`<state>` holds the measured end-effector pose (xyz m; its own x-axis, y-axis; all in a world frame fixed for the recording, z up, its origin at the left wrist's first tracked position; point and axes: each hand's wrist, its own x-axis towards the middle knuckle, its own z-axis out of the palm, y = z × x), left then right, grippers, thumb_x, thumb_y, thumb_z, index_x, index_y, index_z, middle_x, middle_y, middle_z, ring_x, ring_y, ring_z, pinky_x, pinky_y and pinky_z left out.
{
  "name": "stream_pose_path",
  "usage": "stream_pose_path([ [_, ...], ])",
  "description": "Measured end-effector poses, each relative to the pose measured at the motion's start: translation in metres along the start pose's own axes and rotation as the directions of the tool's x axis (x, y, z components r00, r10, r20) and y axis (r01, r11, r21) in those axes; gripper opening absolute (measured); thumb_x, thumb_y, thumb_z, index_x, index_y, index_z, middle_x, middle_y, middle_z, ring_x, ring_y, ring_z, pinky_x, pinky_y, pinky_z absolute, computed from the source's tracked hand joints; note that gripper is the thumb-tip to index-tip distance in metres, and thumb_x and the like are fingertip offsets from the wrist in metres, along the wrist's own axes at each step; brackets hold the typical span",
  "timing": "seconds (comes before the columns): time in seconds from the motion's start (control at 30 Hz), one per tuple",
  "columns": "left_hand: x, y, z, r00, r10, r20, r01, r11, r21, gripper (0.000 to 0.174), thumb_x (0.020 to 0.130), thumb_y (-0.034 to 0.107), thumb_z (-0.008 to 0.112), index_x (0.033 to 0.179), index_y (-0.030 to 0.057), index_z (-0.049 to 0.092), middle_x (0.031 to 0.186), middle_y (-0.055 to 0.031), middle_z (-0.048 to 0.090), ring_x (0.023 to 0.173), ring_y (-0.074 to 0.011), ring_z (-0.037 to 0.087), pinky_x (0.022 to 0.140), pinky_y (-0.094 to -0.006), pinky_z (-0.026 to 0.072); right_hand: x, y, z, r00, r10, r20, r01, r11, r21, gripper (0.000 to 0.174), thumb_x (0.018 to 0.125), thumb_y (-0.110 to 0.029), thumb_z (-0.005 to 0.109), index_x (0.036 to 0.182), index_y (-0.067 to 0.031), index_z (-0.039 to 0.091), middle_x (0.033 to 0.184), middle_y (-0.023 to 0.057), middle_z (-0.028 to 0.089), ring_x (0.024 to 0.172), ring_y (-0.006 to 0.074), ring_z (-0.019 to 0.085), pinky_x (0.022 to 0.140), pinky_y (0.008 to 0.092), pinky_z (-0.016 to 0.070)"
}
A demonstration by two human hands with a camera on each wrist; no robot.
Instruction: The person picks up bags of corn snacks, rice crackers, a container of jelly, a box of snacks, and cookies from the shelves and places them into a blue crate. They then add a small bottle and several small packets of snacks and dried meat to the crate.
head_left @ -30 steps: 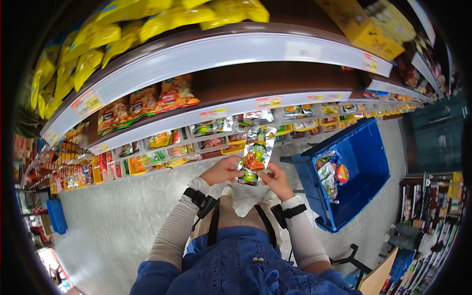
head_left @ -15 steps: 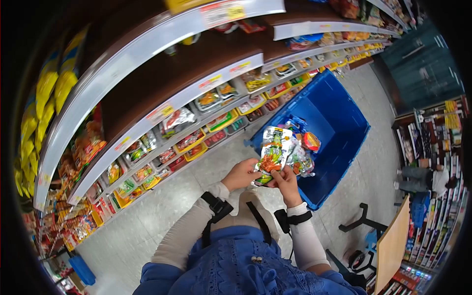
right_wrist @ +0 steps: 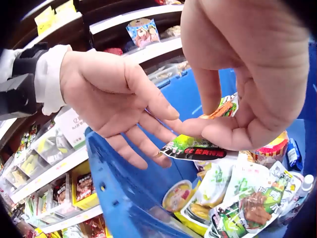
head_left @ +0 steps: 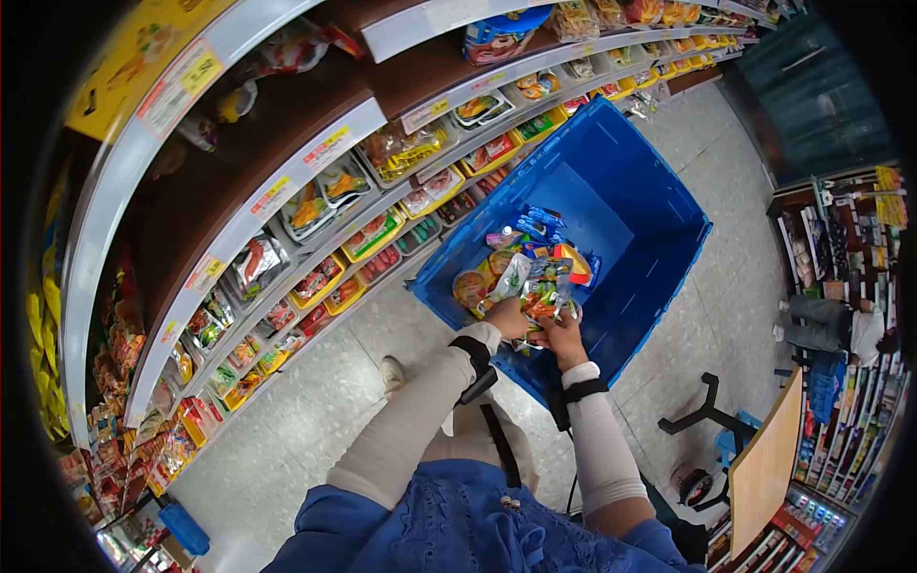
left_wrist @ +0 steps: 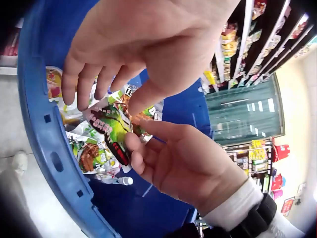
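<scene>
A silver-and-green snack pouch (right_wrist: 203, 148) with a picture of orange-brown food is pinched between the thumb and fingers of my right hand (right_wrist: 252, 84). My left hand (right_wrist: 114, 94) lies beside the pouch with its fingers spread and its fingertips right at the pouch's edge. Both hands are over the near side of a blue plastic crate (head_left: 659, 220). Inside it, below the hands, lie a similar pouch (left_wrist: 89, 153), a round clear-lidded tub (right_wrist: 177, 195), a white-capped item (left_wrist: 124, 180) and several blue packets (head_left: 540, 222).
Tiered shelves with a white price rail (head_left: 277, 196) and trays of packaged snacks curve along the left. A wooden board (head_left: 767, 463) and a black stand leg (head_left: 702, 415) are at the right. Farther right, a person (head_left: 826, 325) is by another shelf.
The view has turned right, toward the crate. Both hands have carried the pouch from in front of the shelf to over the crate. My left hand has loosened from the pouch.
</scene>
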<state>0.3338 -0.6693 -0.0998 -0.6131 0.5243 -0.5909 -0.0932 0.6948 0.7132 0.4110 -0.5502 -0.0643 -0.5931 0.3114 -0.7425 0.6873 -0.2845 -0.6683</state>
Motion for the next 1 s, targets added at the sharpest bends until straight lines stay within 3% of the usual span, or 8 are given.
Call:
stream_pose_path([
  [0.13, 0.026, -0.011, -0.006, 0.979, -0.145, 0.14, 0.147, 0.989, -0.005, 0.03, 0.067, 0.015, 0.056, 0.092, -0.0001, 0.058, 0.091, -0.0214, 0.058, 0.086, -0.0307, 0.057, 0.072, -0.0366, 0.0447, 0.036, 0.014, 0.002, 0.999, 0.004, 0.04, 0.0, 0.995, -0.1, 0.03, 0.082, -0.01, 0.052, 0.11, -0.0034, 0.043, 0.087, 0.0091, 0.06, 0.058, 0.0148, 0.061, 0.05, 0.0215, 0.0496],
  [0.37, 0.032, -0.028, -0.017, 0.977, -0.164, 0.138, 0.155, 0.985, 0.07, 0.036, 0.07, 0.02, 0.056, 0.1, 0.0005, 0.057, 0.098, -0.0212, 0.057, 0.093, -0.03, 0.056, 0.078, -0.0356, 0.0436, 0.081, 0.036, 0.013, 0.951, 0.135, 0.279, -0.116, 0.99, -0.086, 0.045, 0.08, -0.008, 0.054, 0.12, -0.0003, 0.034, 0.089, 0.0116, 0.06, 0.056, 0.0175, 0.06, 0.048, 0.0257, 0.0489],
  [0.43, 0.03, -0.028, -0.02, 0.96, -0.19, 0.206, 0.172, 0.98, 0.102, 0.038, 0.07, 0.021, 0.055, 0.102, 0.0015, 0.056, 0.103, -0.0213, 0.056, 0.096, -0.0308, 0.055, 0.081, -0.0361, 0.0435, 0.089, 0.045, 0.011, 0.951, 0.152, 0.269, -0.107, 0.979, -0.175, 0.048, 0.08, -0.009, 0.055, 0.122, -0.0004, 0.033, 0.092, 0.0117, 0.059, 0.058, 0.0167, 0.06, 0.049, 0.0258, 0.0482],
  [0.63, 0.024, -0.028, -0.021, 0.975, -0.187, 0.123, 0.16, 0.965, 0.206, 0.035, 0.071, 0.022, 0.055, 0.099, 0.0036, 0.058, 0.1, -0.0187, 0.058, 0.096, -0.0298, 0.055, 0.081, -0.0367, 0.044, 0.091, 0.058, 0.008, 0.982, 0.075, 0.173, -0.011, 0.938, -0.346, 0.052, 0.079, -0.011, 0.055, 0.126, -0.0029, 0.034, 0.099, 0.0102, 0.057, 0.063, 0.0123, 0.055, 0.05, 0.0241, 0.043],
  [0.7, 0.021, -0.026, -0.023, 0.98, -0.168, 0.108, 0.139, 0.963, 0.23, 0.032, 0.071, 0.022, 0.055, 0.096, 0.0032, 0.059, 0.099, -0.0188, 0.058, 0.093, -0.0299, 0.056, 0.079, -0.0367, 0.0453, 0.087, 0.05, 0.007, 0.954, 0.136, 0.268, -0.017, 0.914, -0.404, 0.044, 0.081, -0.012, 0.053, 0.123, -0.0059, 0.04, 0.099, 0.0052, 0.056, 0.066, 0.0094, 0.054, 0.049, 0.0208, 0.0407],
  [0.8, 0.013, -0.019, -0.027, 0.988, -0.134, 0.076, 0.124, 0.984, 0.128, 0.025, 0.07, 0.017, 0.052, 0.092, 0.0094, 0.061, 0.095, -0.0164, 0.059, 0.091, -0.0307, 0.056, 0.079, -0.037, 0.0429, 0.072, 0.039, 0.009, 0.96, 0.09, 0.267, -0.001, 0.949, -0.316, 0.045, 0.078, -0.014, 0.056, 0.119, -0.0025, 0.044, 0.099, 0.0082, 0.057, 0.068, 0.0135, 0.057, 0.051, 0.0239, 0.0425],
  [0.93, -0.001, -0.01, -0.036, 0.993, 0.111, -0.033, -0.111, 0.994, 0.01, 0.013, 0.072, 0.016, 0.05, 0.073, 0.0064, 0.059, 0.079, -0.0166, 0.061, 0.077, -0.0282, 0.06, 0.062, -0.0381, 0.0441, 0.026, -0.001, 0.023, 0.942, 0.012, 0.335, 0.051, 0.983, -0.179, 0.032, 0.083, -0.015, 0.052, 0.114, -0.0099, 0.05, 0.095, 0.0011, 0.058, 0.078, 0.0108, 0.057, 0.06, 0.0218, 0.0428],
  [1.0, -0.027, 0.004, -0.054, 0.966, 0.18, -0.188, -0.191, 0.981, -0.041, 0.024, 0.074, 0.015, 0.05, 0.092, 0.003, 0.058, 0.081, -0.0172, 0.06, 0.079, -0.0299, 0.059, 0.068, -0.0361, 0.0455, 0.01, -0.009, 0.028, 0.942, -0.033, 0.334, 0.065, 0.994, -0.083, 0.03, 0.085, -0.014, 0.05, 0.114, -0.0094, 0.049, 0.096, -0.0005, 0.057, 0.08, 0.0104, 0.058, 0.063, 0.0197, 0.0433],
])
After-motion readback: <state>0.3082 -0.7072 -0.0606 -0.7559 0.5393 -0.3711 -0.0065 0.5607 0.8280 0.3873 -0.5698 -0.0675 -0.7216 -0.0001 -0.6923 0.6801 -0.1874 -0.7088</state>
